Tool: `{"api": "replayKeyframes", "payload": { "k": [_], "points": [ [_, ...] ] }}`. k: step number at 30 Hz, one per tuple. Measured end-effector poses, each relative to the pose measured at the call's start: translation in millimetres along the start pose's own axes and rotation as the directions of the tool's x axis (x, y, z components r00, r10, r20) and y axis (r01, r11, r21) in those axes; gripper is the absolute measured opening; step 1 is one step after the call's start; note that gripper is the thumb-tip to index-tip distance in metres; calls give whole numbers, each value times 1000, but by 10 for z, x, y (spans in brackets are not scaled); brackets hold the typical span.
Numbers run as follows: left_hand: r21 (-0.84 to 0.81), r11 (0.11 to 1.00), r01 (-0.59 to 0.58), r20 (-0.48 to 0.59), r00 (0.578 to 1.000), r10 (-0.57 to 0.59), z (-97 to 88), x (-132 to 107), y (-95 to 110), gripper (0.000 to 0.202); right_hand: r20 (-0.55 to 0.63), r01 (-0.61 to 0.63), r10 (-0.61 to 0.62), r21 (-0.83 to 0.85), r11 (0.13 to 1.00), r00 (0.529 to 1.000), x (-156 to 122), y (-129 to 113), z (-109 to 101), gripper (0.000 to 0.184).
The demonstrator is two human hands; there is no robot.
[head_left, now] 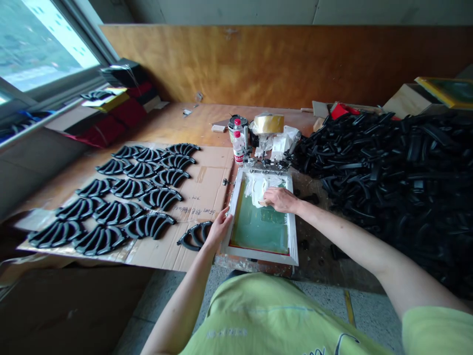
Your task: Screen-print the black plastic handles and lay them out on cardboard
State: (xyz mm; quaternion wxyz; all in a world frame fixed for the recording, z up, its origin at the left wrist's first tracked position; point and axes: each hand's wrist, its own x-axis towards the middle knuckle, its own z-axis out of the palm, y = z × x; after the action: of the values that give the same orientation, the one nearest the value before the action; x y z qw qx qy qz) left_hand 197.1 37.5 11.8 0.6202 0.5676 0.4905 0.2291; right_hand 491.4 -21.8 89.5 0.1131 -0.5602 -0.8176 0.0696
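The right hand [281, 199] lies open on the green mesh [254, 231] of a screen frame [258, 258]; the open, empty left hand [219, 228] rests at its edge, just beside a black plastic handle [195, 235].

Flat white-framed green silkscreen [254, 231], thick white ink [256, 190] at its far end

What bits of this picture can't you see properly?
In the head view:
The green screen mesh, partly hidden under the right hand.
The writing on the cardboard, too small to read.
The pile of black curved pieces, cut off by the right edge.
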Motion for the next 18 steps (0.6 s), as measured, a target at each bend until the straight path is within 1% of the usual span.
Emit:
{"api": "replayKeyframes", "payload": {
  "k": [1,2,5,6,8,10,11,13,14,15,17,18],
  "points": [
    [4,1000,-7,0,1000,7,2,-4,2,76,4,14,-14,21,1000,1000,-5,17,-14,9],
    [7,1000,-15,0,1000,15,2,-9,7,74,-13,3,-2,34,999,1000,5,31,-13,8],
    [13,1000,-25,4,1000,25,-8,-24,34,70,-157,-100,101,15,995,982,20,17,99,14],
    [14,1000,-22,6,1000,22,-12,-29,44,70,-203,-115,113,3,993,973,-7,-9,157,18],
    [17,1000,-17,15,1000,17,-13,-40,68,70,-234,-78,75,-3,997,969,-99,-63,255,21],
    [23,1000,-11,10,1000,11,-2,-61,109,69,-214,-16,22,31,999,977,-166,-83,275,17],
    [21,1000,-9,4,1000,9,7,-80,144,68,-204,-13,25,59,998,979,-159,-70,249,15],
    [3,1000,6,-5,1000,-6,20,-138,253,69,-204,-77,100,120,990,974,-35,2,139,13],
    [-10,1000,16,-3,1000,-16,20,-178,329,69,-215,-129,159,147,981,963,72,57,63,19],
    [-23,999,27,5,1000,-26,14,-224,417,71,-230,-190,225,168,967,947,192,122,-21,31],
    [-51,998,34,34,999,-32,-15,-317,619,71,-255,-311,351,183,932,901,398,278,-197,52],
    [-66,998,23,46,999,-20,-35,-358,728,69,-266,-372,410,182,910,873,452,367,-281,57]
  ]
}}
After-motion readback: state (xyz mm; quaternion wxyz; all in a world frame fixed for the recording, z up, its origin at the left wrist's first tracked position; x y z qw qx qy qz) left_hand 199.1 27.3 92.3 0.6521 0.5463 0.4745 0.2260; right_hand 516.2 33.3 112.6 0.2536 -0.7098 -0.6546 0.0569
